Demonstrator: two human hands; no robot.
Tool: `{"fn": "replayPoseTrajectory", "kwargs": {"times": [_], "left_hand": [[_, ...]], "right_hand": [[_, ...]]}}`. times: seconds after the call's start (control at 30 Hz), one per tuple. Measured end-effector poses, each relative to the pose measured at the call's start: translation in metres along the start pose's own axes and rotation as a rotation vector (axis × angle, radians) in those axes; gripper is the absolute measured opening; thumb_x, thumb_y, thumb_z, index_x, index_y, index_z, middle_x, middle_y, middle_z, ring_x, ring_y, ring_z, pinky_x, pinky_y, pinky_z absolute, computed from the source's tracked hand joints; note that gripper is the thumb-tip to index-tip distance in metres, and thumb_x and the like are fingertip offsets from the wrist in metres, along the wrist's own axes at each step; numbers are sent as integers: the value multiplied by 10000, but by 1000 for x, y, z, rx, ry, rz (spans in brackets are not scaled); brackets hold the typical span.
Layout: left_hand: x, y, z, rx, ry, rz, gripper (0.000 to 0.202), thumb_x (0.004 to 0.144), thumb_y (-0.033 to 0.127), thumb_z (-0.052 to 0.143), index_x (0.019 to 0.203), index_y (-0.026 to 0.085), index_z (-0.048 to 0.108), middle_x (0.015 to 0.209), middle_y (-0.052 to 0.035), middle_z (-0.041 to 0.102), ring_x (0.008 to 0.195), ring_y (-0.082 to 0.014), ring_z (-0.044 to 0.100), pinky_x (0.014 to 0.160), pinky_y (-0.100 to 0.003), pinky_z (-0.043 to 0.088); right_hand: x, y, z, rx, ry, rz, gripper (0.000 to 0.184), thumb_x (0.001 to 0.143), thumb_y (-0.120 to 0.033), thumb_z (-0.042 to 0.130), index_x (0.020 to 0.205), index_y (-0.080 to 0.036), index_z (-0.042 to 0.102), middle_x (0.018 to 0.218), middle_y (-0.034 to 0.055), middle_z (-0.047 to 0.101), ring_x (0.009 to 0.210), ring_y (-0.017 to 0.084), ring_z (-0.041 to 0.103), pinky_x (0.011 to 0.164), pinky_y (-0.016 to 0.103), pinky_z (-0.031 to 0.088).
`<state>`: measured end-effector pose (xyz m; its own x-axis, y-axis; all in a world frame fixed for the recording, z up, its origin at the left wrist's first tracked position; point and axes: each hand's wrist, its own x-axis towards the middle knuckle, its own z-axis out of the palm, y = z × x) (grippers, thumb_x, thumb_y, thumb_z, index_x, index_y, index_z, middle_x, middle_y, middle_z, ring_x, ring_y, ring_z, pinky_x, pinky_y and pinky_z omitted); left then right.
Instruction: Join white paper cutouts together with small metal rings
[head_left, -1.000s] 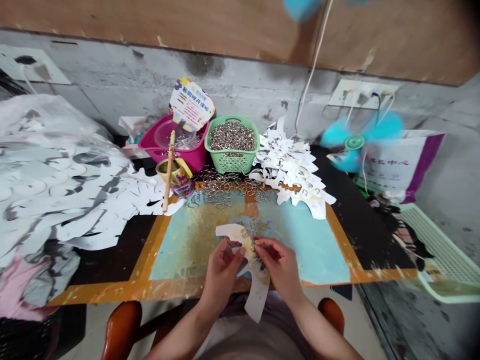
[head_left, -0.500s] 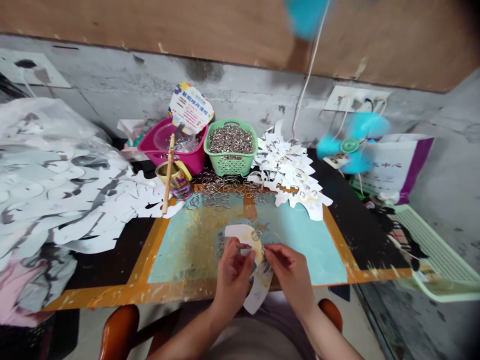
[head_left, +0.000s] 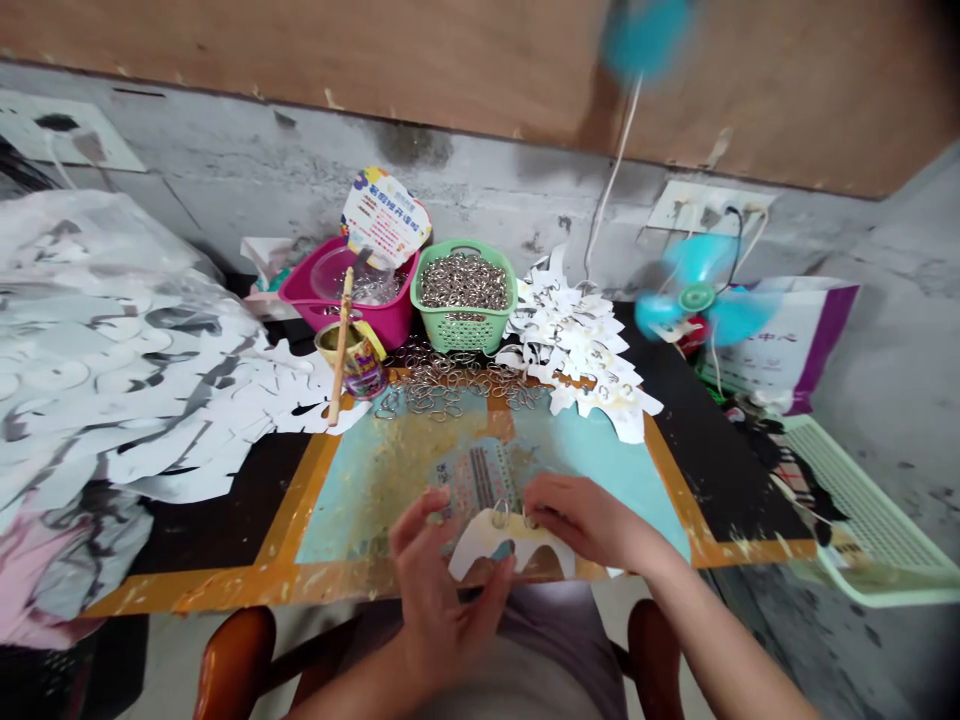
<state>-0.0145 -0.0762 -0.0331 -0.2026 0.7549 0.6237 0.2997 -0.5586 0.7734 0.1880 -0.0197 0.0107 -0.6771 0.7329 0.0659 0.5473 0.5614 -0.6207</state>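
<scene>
A white cut-out piece (head_left: 472, 540) with a scalloped lower edge and yellowish glue smears lies at the table's front edge. One metal ring (head_left: 500, 514) stands on its upper edge. My left hand (head_left: 442, 590) is at the piece's left side, fingers apart, with the thumb overlapping its lower edge. On the other side, my right hand (head_left: 581, 515) pinches a second metal ring at the piece's upper edge; the fingers partly cover that ring. Loose metal rings (head_left: 442, 385) are heaped farther back on the table.
White cut-outs (head_left: 180, 410) pile up at left. An open tin (head_left: 356, 360) with a stick (head_left: 341, 350) across it stands before a pink basket (head_left: 300, 290). A green basket (head_left: 469, 335) holds metal parts. Ringed cut-outs (head_left: 581, 340) lie right, near a spinning fan (head_left: 696, 298).
The white piece has turned from upright to crosswise and come nearer the table edge. My left hand has moved left and spread its fingers; my right hand now reaches in from the side.
</scene>
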Motion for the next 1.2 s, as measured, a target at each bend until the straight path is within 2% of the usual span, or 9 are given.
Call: {"fn": "replayPoseTrajectory", "kwargs": {"times": [0.13,0.27,0.5,0.63,0.73,0.83,1.0,1.1,1.2], "left_hand": [[12,-23,-2,267,-559,171,485,833,144,662,1277,232,487,1212,-90,649,1250,-283,547,1171,-572,311],[21,-44,13,304,-770,133,428,828,61,582,1223,191,479,1169,-109,680,1254,-294,562,1157,-626,301],[30,-53,27,268,-837,-51,367,765,17,614,1072,186,504,1010,-55,695,1035,-233,650,1188,-652,201],[29,-53,26,275,-853,-77,341,779,48,648,1072,203,566,1002,-49,717,1145,-276,603,1178,-692,156],[25,-54,24,308,-890,5,193,823,82,645,953,225,651,959,-28,727,1288,-312,510,1179,-701,125],[21,-54,22,329,-868,121,128,873,132,634,823,236,689,921,-2,715,1294,-286,504,1202,-674,67],[15,-53,18,422,-750,335,135,866,142,641,822,235,730,1142,-67,655,1257,-289,497,1180,-692,122],[14,-54,17,466,-717,407,126,870,169,650,829,245,742,1180,-78,642,1237,-282,502,1187,-674,122],[15,-57,17,450,-787,451,117,885,177,641,882,250,734,1021,-28,715,1264,-259,508,1213,-642,-7]], "right_hand": [[11,21,39,-381,87,-9,138,941,-121,566,916,-202,675,1040,96,657,962,256,556,797,366,421],[3,30,56,-366,120,30,147,986,-175,514,930,-176,650,900,75,620,858,229,534,732,338,415],[-7,38,71,-318,238,-41,211,999,-149,409,938,-164,610,872,89,588,791,222,524,662,332,435],[-17,39,77,-289,272,-59,205,982,-132,407,892,-171,588,845,86,559,777,225,503,662,346,433],[-25,37,77,-243,269,-55,187,975,-125,414,907,-177,580,858,83,555,791,230,504,694,366,436],[-30,33,67,-111,243,-17,152,971,-121,441,941,-189,573,900,75,569,829,221,529,723,358,457],[-26,33,49,-71,208,-39,300,921,-74,484,1183,-185,576,1109,114,575,976,231,544,822,362,490],[-20,42,48,-203,113,-126,269,923,-65,468,1104,-183,628,1051,105,601,922,227,543,782,354,480],[-18,49,50,-290,53,-173,199,946,-81,461,960,-165,640,938,80,615,829,206,536,706,324,452]]}}
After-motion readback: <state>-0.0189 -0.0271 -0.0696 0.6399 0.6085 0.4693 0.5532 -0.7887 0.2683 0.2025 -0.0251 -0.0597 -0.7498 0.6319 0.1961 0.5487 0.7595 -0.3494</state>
